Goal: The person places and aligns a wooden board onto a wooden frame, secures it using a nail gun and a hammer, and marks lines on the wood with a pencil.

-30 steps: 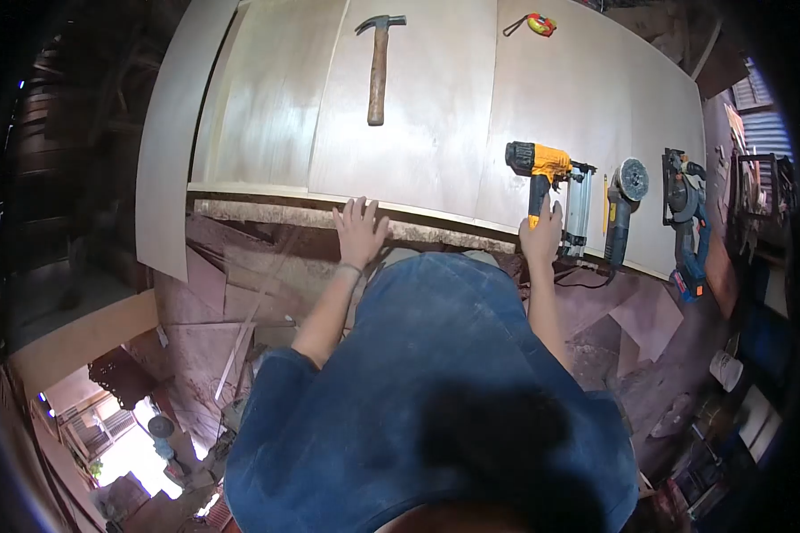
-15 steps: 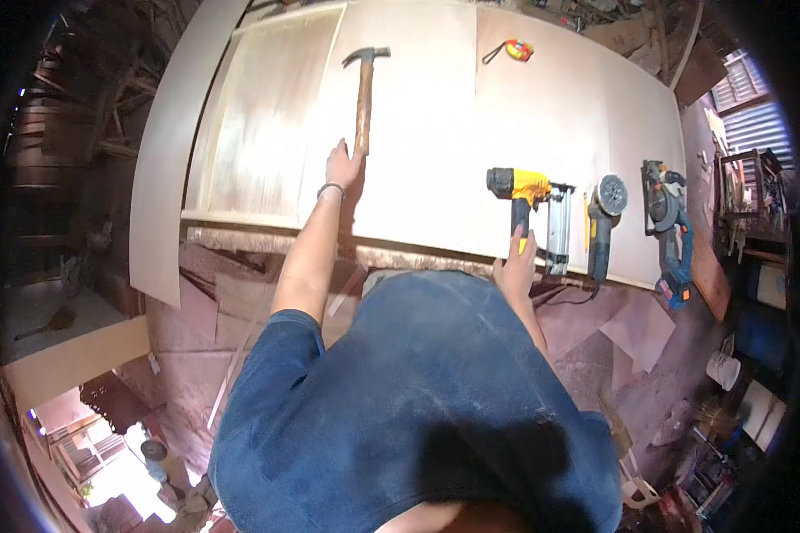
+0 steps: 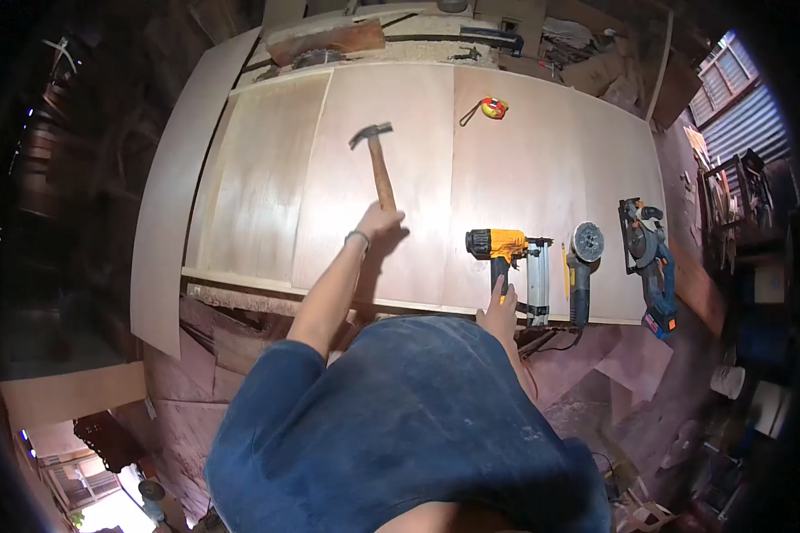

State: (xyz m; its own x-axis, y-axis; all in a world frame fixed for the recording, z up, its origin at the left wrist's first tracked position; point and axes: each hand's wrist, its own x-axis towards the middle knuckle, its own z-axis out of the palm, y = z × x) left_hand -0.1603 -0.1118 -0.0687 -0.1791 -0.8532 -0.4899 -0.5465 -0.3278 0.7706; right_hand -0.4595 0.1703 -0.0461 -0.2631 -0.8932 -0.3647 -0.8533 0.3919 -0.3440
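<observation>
My left hand is closed round the lower end of the wooden handle of a claw hammer, whose head points away from me over the pale plywood panels. At the near edge, my right hand lies by the grip of a yellow and black nail gun, its fingers extended and touching the handle's lower end. Right of the nail gun lie a pencil, an angle grinder and a cordless circular saw.
A red and yellow tape measure lies toward the panels' far side. A loose thin board leans along the left edge. Wood pieces and a clamp are beyond the far edge. A white bucket is at the right.
My left hand has gone from the near edge to the hammer and taken its handle; the hammer has tilted. My right hand remains by the nail gun. The camera view has shifted, showing more beyond the panels.
</observation>
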